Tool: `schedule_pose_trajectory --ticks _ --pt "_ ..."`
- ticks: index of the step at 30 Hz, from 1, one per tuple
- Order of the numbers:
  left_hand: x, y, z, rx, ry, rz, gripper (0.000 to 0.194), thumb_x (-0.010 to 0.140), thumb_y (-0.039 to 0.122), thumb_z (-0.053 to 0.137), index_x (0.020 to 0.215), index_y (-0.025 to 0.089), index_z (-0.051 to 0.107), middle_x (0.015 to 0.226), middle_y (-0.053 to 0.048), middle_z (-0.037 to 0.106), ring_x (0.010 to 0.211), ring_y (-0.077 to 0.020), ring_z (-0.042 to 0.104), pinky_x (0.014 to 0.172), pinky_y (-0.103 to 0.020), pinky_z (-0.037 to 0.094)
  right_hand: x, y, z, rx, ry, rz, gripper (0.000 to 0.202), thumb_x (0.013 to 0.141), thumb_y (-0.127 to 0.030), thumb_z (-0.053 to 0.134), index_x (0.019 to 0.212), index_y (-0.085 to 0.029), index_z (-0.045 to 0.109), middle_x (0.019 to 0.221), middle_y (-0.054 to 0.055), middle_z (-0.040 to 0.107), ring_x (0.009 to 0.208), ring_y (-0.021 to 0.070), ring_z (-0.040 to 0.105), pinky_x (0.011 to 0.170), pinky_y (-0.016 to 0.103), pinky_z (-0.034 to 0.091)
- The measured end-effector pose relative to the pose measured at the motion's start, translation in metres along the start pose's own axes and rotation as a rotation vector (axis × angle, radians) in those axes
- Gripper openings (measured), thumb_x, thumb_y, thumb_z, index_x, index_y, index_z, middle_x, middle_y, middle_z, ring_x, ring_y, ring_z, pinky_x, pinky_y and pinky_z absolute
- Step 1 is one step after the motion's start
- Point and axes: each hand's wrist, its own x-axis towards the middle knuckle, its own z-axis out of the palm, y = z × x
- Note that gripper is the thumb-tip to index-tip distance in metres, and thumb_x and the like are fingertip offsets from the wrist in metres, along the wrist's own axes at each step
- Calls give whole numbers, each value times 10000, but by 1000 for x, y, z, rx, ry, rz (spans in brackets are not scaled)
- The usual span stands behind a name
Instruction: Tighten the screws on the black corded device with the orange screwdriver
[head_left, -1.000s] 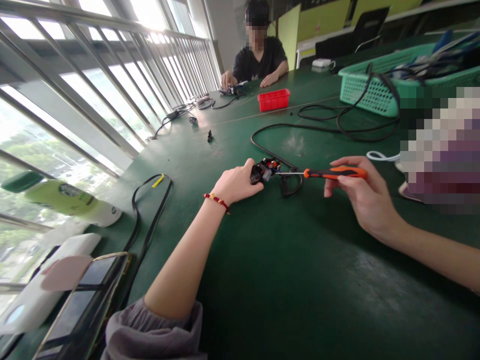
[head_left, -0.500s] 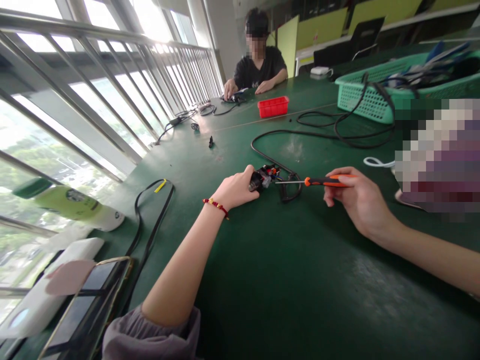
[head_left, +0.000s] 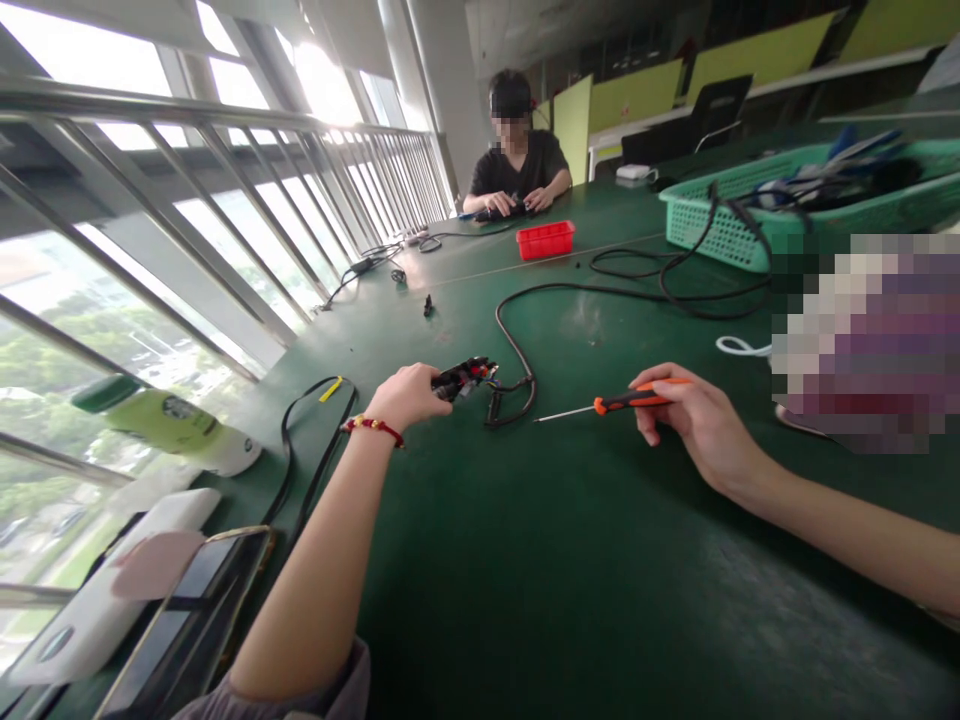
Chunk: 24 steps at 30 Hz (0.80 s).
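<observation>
My left hand (head_left: pixel 412 395) is closed around one end of a small black device (head_left: pixel 469 376) with red parts and wires showing at its other end. A black cable (head_left: pixel 525 298) runs from near that device across the green table (head_left: pixel 525 560). In my right hand (head_left: pixel 690 415) is a screwdriver (head_left: pixel 637 398) with an orange and black handle, held between thumb and fingers. Its thin metal shaft points left, with the tip apart from the device and the cable.
Beyond my hands stand a red bin (head_left: pixel 545 240) and a green basket (head_left: pixel 720 235) of cables and tools. A person (head_left: pixel 517 165) works across the table. On the left lie a bottle (head_left: pixel 172 420), a phone (head_left: pixel 195 600) and a strap (head_left: pixel 330 440). Metal railings (head_left: pixel 247 190) line that side.
My left hand has moved left with the black device, away from the screwdriver. The screwdriver's tip now slants lower. The view has tilted slightly, and the person opposite has both hands together on something.
</observation>
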Motion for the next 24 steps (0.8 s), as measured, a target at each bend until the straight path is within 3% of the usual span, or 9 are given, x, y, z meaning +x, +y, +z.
schedule_pose_trajectory --ticks 7,11,15,18,24 --pt "-12 -40 -8 88 -63 -419 317 618 321 612 896 170 638 965 -117 657 877 -268 616 643 -287 471 -2 -1 0 -28 -17 12 97 800 -225 493 799 -171 574 551 -2 564 464 119 511 417 231 396" --pt "-23 -62 -18 78 4 -574 303 655 308 603 920 162 619 1029 -132 635 935 -290 595 688 -327 476 -2 1 0 -39 -28 0 106 811 -230 489 804 -171 577 557 -3 569 464 118 513 415 229 402" --pt "-31 -78 -22 81 51 -630 313 709 287 559 986 144 583 1080 -143 615 993 -299 568 712 -343 470 -2 2 -1 -45 -35 -1 104 814 -232 494 803 -171 578 551 -7 566 460 114 507 410 223 402" --pt "-29 -84 -17 57 11 -620 312 655 250 608 940 124 583 1031 -142 634 925 -274 599 659 -297 472 -2 1 -1 -51 -51 10 111 819 -243 502 804 -168 582 551 -7 562 467 112 507 415 221 405" --pt "-20 -82 -5 37 -4 -595 413 625 246 640 1009 120 561 1096 -182 612 988 -312 594 683 -325 489 -2 0 0 -52 -57 13 112 819 -248 508 810 -166 583 554 -7 563 470 112 504 416 223 406"
